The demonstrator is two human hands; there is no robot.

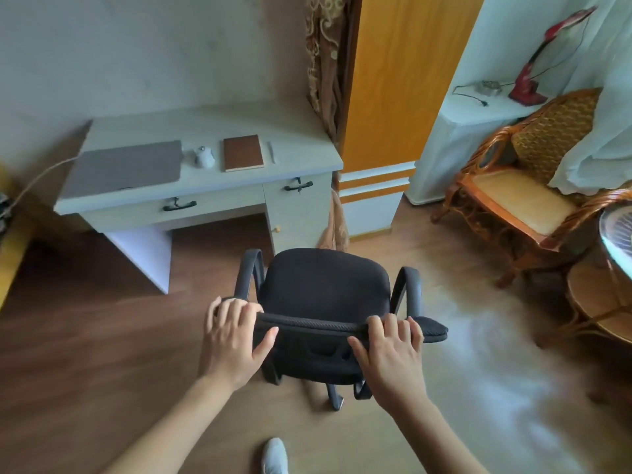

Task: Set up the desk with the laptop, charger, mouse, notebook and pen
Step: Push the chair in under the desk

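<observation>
On the pale desk (219, 186) a closed grey laptop (124, 169) lies at the left, with a cable (41, 176) running off its left side. Right of it sit a white mouse (204, 157), a brown notebook (243, 152) and a white pen (271, 152). A black office chair (325, 289) stands on the floor in front of the desk, its back toward me. My left hand (232, 340) grips the left end of the backrest top and my right hand (393, 350) grips the right end.
A rattan armchair (519, 196) and a round rattan table (602, 302) stand at the right. An orange wardrobe (393, 80) and a curtain (321, 63) are behind the desk's right end. A red lamp (533, 73) sits on a white ledge. My shoe (275, 456) shows below.
</observation>
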